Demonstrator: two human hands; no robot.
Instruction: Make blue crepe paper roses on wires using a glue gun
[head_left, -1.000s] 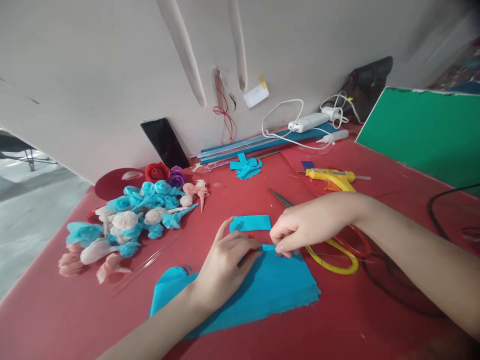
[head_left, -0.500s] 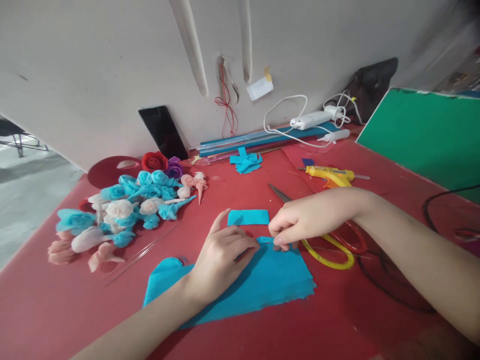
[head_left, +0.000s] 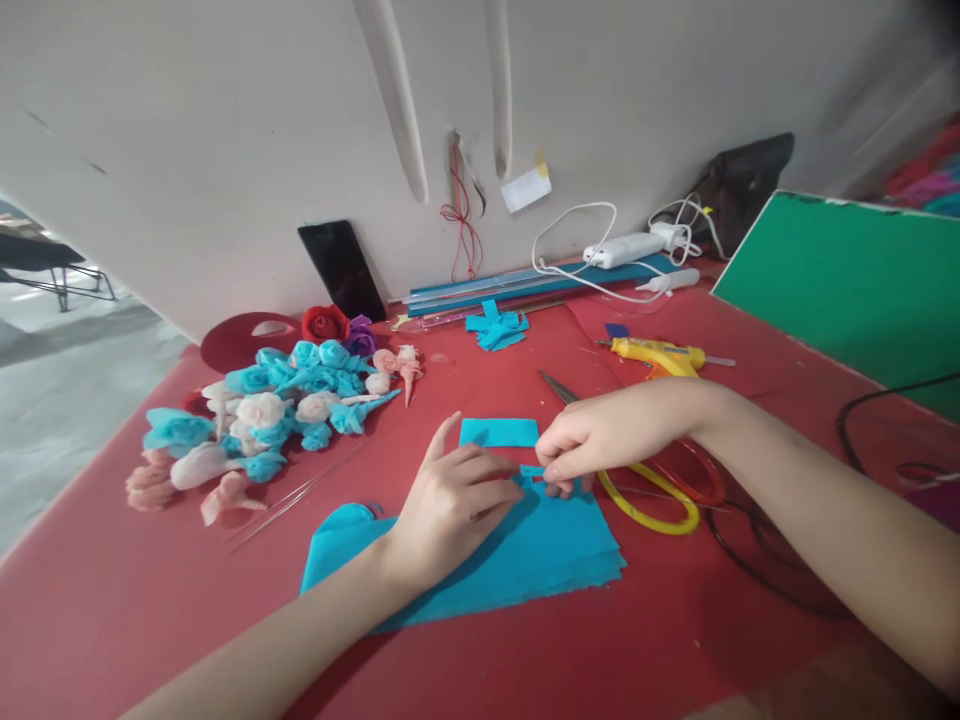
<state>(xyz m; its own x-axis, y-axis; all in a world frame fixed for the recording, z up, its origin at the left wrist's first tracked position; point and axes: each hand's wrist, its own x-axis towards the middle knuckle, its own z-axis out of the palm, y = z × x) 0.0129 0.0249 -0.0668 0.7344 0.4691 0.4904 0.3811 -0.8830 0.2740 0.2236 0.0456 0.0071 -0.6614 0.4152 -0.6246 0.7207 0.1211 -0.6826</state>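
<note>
**Two-hand pinch on the far edge of the blue sheet; keep it light and level**

Grip: thumb and curled fingers of my right hand [head_left: 600, 435] look closed on the far edge of a bright-blue layered sheet of thin crepe-like material [head_left: 547, 555]. My left hand [head_left: 454, 505] pinches the same edge just beside, little finger raised. Fingertips partly hidden, so depth of bite I can't tell. Narrow blue lip [head_left: 532, 470] shows between the pinches.

Doing it well: small bites, both pinches at one height, gentle tension only; I'd expect this stuff to crease or tear easily. Keep the left palm low so the layers don't slide.

Outward from the grip, 12 = away from me: sheet runs from 4 round to 8, flat on the red tabletop [head_left: 247, 625]. Flat blue rectangular strip [head_left: 499, 433] at 11, one end just beside my right knuckles. Scissors with yellow and red handles [head_left: 652, 515] at 3–4, partly under my right wrist. Yellow glue gun [head_left: 652, 350] at 1–2. Pile of blue, white and pink fabric-like flowers [head_left: 262, 410] at 9–10.

Vs a second ago: view has shifted; both hands hold the same spots. Lip was a plain band, now has a small red slit below it. Strip and scissors unmoved.
</note>
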